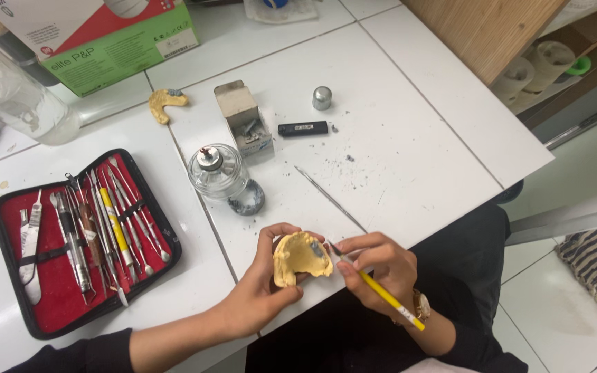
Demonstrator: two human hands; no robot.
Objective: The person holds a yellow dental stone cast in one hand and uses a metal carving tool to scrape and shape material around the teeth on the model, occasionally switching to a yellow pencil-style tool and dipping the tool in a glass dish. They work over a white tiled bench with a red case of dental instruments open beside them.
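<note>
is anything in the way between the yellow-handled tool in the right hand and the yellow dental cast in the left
Nothing visible is. The right hand holds the yellow-handled tool with its metal tip right at the grey patch on the yellow dental cast, which the left hand cradles above the table edge.

One head-worn view only. The scene is looked down on steeply from above the white tiled table (416, 131), facing forward over its near edge. The hands are seen close at bottom centre; floor is caught at right.
</note>
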